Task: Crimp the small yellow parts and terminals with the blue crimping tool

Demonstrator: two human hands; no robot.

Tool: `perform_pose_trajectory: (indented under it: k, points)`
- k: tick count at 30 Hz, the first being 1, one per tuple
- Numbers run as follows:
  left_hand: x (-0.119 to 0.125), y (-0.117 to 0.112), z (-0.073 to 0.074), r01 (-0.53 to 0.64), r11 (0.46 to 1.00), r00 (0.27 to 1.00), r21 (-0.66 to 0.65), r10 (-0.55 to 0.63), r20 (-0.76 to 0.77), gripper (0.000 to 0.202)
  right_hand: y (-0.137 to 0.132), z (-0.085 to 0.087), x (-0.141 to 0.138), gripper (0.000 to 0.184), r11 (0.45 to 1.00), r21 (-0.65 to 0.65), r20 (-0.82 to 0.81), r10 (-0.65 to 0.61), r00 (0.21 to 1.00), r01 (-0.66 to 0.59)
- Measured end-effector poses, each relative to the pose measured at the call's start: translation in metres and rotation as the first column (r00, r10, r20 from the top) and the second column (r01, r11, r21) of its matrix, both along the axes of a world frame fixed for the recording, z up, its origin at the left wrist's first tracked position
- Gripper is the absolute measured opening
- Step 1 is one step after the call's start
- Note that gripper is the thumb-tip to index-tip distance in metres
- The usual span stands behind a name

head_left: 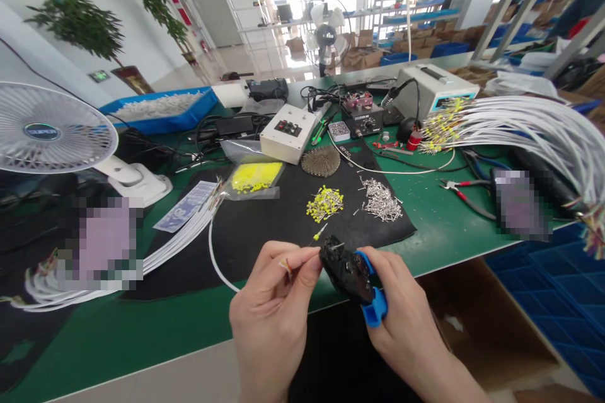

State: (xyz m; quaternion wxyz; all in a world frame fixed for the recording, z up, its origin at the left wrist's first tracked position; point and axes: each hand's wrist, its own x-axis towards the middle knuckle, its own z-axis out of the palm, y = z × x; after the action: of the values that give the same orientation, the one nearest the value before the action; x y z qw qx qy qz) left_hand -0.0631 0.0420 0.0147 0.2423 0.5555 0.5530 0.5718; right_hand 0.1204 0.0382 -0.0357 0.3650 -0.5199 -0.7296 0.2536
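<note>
A white desk fan [51, 129] stands left; red-handled pliers [466, 194] lie right.

Only the person's two bare hands and a short stretch of each wrist show. The left hand [271, 315] wears no glove, ring or watch; its fingers are slim, with short, plain, unpainted nails visible at the thumb and forefinger tips by the pinch. The right hand [401, 315] is likewise uncovered, free of jewellery or tape. Behind each grip, the wrists and the visible part of the forearms are bare, and no sleeve or cuff reaches into view.
</note>
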Motion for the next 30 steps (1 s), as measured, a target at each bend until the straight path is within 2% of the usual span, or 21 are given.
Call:
perform_pose_trajectory:
  k: [9,16,21,27,30]
  points:
    - [0.001,0.001,-0.007,0.004,0.999,0.998,0.041,-0.007,0.068,0.018,-0.002,-0.001,-0.003,0.064,1.0,0.02,0.01,-0.013,1.0,0.013]
    - [0.002,-0.001,0.0,-0.024,1.0,0.999,0.017,0.024,-0.025,0.018,0.003,-0.006,0.0,0.063,1.0,0.019,-0.035,-0.013,0.999,0.013]
    - [0.006,0.002,0.005,-0.055,0.998,0.998,0.039,0.055,-0.02,0.01,0.004,-0.007,0.004,0.048,1.0,0.027,-0.023,0.002,1.0,-0.002]
    - [0.011,0.002,0.012,-0.057,0.997,0.996,0.06,0.061,-0.067,0.008,0.005,-0.006,0.006,0.058,1.0,-0.014,-0.029,-0.002,1.0,0.001]
    - [0.012,0.001,0.013,-0.054,0.996,0.992,0.065,0.061,-0.11,0.01,0.009,-0.004,0.008,0.054,0.999,-0.035,-0.048,0.012,0.999,-0.014]
